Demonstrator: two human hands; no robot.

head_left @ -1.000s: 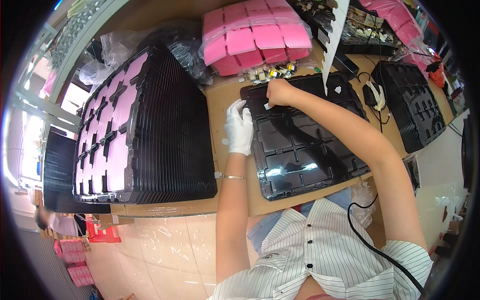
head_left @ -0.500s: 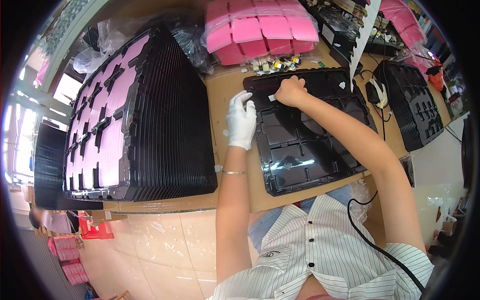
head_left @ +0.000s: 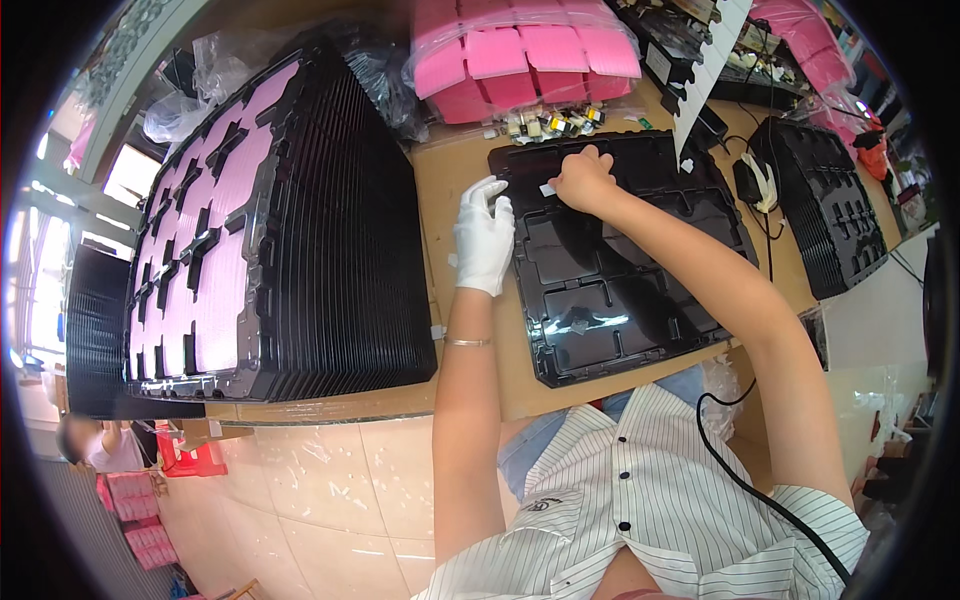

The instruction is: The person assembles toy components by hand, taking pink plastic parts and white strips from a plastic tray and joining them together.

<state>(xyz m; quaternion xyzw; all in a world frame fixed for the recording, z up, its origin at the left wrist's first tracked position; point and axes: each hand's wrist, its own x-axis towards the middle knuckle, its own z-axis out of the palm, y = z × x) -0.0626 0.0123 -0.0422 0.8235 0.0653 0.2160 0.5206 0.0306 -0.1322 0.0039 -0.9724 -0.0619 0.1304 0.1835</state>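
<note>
A black tray [head_left: 610, 275] lies along the worktop's [head_left: 438, 195] front edge. By its left edge is the gloved left hand [head_left: 483, 235], thumb and fingers parted, nothing visibly held. Farther back, the bare right hand [head_left: 583, 180] curls over the tray's back-left part — nearer the white slip [head_left: 547, 189], which sits left of its fingertips, long axis unclear. Whether it is pinched, I cannot tell. Beyond — small parts [head_left: 545, 124].
</note>
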